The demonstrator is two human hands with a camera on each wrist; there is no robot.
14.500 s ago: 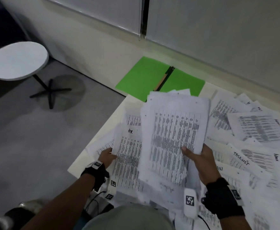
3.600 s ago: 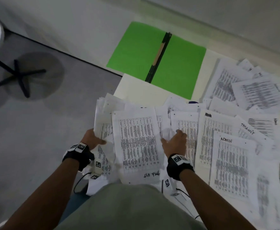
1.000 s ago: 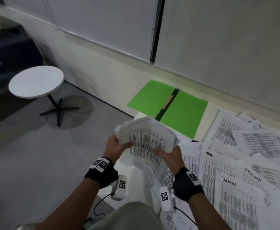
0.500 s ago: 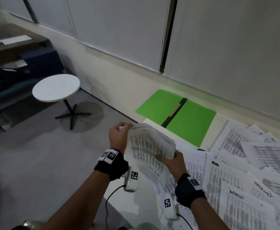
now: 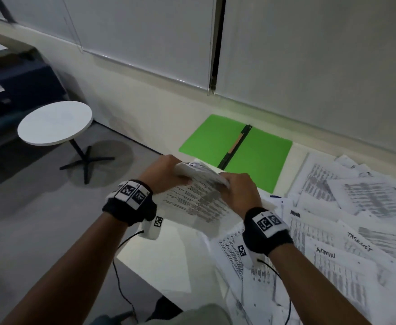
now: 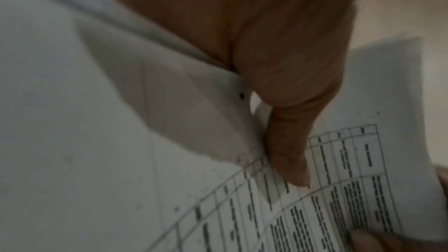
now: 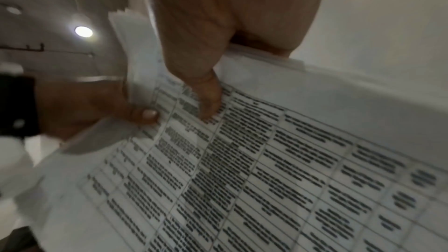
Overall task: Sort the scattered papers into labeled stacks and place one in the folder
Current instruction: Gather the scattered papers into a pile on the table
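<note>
A thick stack of printed sheets (image 5: 195,195) is held in the air above the table's left end. My left hand (image 5: 166,174) grips its far left corner, and my right hand (image 5: 236,191) grips its far right corner. In the left wrist view my thumb (image 6: 288,160) presses on the top sheet (image 6: 339,198). The right wrist view shows the stack (image 7: 266,179) pinched between thumb and fingers, with the sheet edges fanned. A green folder (image 5: 258,158) lies open and flat at the table's far end, its black clasp down the middle. Loose labeled papers (image 5: 347,242) cover the table's right side.
A bare patch of the white table (image 5: 159,261) lies under the held stack at the left edge. A round white side table (image 5: 55,123) stands on the grey floor to the left. A wall with blinds runs behind the folder. Wrist cables hang below both arms.
Both hands have tipped the stack from nearly upright to flatter and shifted their grip to its far corners. It stays above the table's left end, short of the folder.
</note>
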